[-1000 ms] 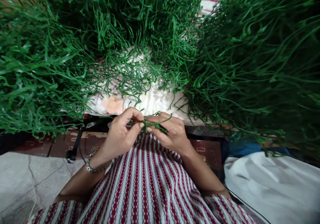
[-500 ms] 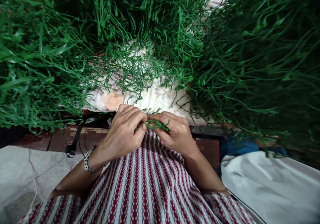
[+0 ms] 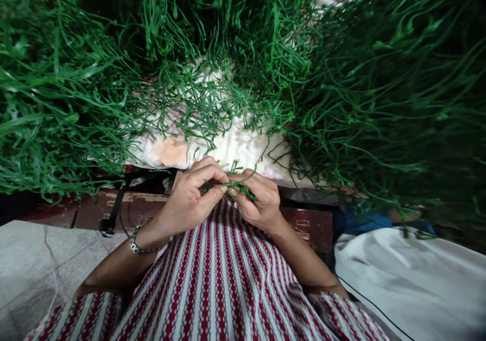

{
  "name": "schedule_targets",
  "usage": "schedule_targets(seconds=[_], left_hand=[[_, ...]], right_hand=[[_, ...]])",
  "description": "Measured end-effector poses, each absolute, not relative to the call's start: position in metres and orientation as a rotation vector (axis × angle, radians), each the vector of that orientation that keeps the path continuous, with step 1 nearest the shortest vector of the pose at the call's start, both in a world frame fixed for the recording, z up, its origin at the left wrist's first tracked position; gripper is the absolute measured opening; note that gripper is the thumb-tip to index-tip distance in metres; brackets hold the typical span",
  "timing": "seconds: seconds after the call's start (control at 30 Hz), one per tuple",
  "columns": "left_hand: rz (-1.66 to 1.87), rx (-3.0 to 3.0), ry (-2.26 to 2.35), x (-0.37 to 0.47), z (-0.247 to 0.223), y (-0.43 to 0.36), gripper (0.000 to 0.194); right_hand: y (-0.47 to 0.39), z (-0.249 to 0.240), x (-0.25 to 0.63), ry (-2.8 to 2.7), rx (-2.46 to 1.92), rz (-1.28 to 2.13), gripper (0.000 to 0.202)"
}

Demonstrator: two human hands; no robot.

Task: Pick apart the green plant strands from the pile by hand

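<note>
My left hand [image 3: 197,194], with a bracelet at its wrist, pinches green stems between thumb and fingers. Its fingertips touch those of my right hand [image 3: 258,197], which is closed on the same small bunch of green stems [image 3: 246,189]. Thin ends of the bunch stick up above the fingers and show in front of my right hand. Both hands are just above my striped garment, at the near edge of a pale patterned cloth [image 3: 239,146]. Loose green stems [image 3: 205,108] are scattered over the cloth beyond them.
Large heaps of green stems lie at the left [image 3: 56,92], at the back [image 3: 212,11] and at the right [image 3: 391,92]. A brown wooden edge [image 3: 140,212] runs below the cloth. White fabric [image 3: 410,275] lies at the lower right, with a thin black cable beside it.
Both hands have shifted slightly, and my left fingers have opened out a little along the stems. More stem ends now stick up between the hands.
</note>
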State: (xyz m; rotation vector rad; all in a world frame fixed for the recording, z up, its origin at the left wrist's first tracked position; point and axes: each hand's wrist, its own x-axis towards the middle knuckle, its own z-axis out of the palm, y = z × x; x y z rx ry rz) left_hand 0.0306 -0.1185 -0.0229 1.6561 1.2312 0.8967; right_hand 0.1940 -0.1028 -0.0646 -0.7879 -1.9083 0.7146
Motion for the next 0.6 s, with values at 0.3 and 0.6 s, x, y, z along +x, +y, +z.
schedule_targets(seconds=[0.3,0.6], left_hand=[[0.553,1.920,1.143,0.021,-0.007,-0.107,0.010],[0.668,2.171,1.197,0.027,-0.018,-0.106,0.009]], right_hand=[[-0.091,-0.055,0.199,-1.881,-0.621,0.940,0.004],[-0.084,-0.052,0.205,-1.924,-0.868,1.274,0.013]])
